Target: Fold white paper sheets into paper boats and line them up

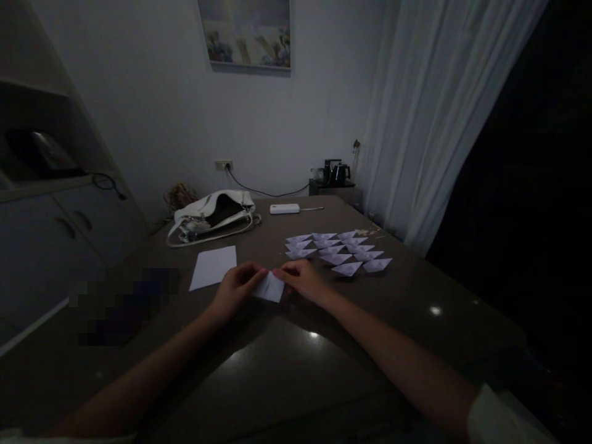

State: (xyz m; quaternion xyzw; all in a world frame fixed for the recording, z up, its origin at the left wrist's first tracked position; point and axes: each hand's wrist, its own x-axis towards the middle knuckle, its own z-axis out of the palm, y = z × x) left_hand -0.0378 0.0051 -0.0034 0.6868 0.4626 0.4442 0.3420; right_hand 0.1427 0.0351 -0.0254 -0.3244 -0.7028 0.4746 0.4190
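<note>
A small folded piece of white paper (269, 288) is held between both hands just above the dark table. My left hand (235, 285) pinches its upper left edge with thumb and fingers. On the upper right, my right hand (303, 279) grips the same paper, its thumb close to the left thumb. Beyond the right hand, several folded paper boats (348, 269) stand in rows. Flat on the table past my left hand lies a stack of white paper sheets (213, 266).
A white handbag (215, 213) with its strap lies at the back left of the glossy table (296, 370). Behind the boats is a white power bank (284, 209) with a short cable. A black kettle (341, 173) stands on a cabinet beyond the table. White curtains (416, 123) hang at right.
</note>
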